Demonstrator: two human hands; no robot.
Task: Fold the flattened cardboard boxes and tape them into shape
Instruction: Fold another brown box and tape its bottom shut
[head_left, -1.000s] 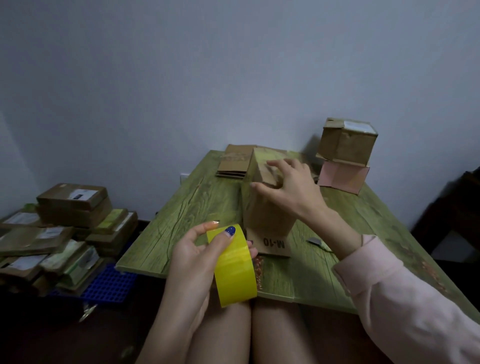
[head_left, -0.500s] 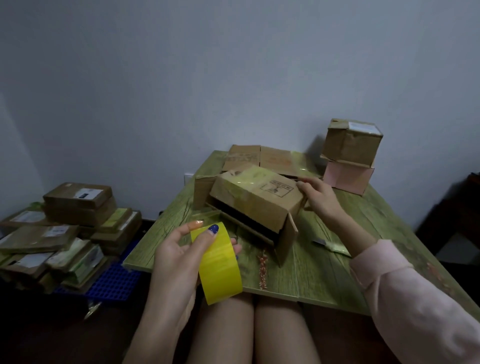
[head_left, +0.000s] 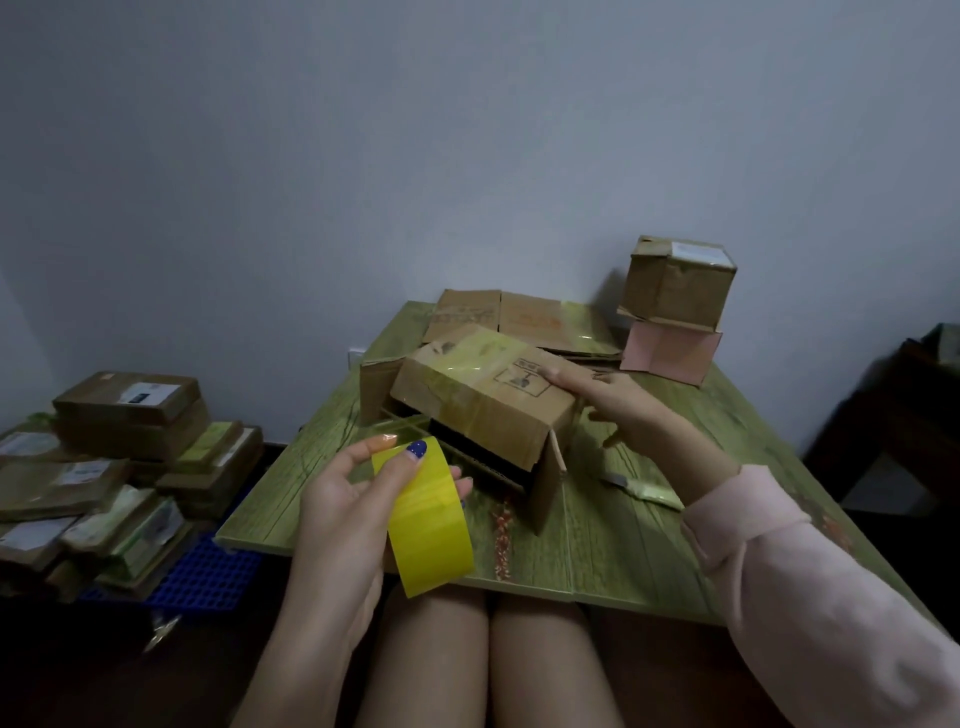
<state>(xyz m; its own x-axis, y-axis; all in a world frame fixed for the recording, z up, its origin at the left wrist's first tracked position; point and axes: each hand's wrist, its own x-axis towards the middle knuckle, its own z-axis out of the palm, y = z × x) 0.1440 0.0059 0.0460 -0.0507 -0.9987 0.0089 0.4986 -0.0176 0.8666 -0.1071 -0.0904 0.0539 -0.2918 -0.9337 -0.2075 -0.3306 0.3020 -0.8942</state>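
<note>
A small knife (head_left: 644, 487) lies on the green table (head_left: 623, 545), blue crate (head_left: 208, 577) on floor.

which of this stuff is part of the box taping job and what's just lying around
In the job: open box touched by the right hand, yellow tape roll in the left hand, flattened boxes, stacked boxes.
Lying about: parcel pile on the floor, blue crate.

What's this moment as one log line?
left hand grips yellow tape roll | right hand rests on cardboard box | near end open

Cardboard box (head_left: 483, 395) tipped from upright onto its side, right hand (head_left: 623, 410) shifted rightward
</note>
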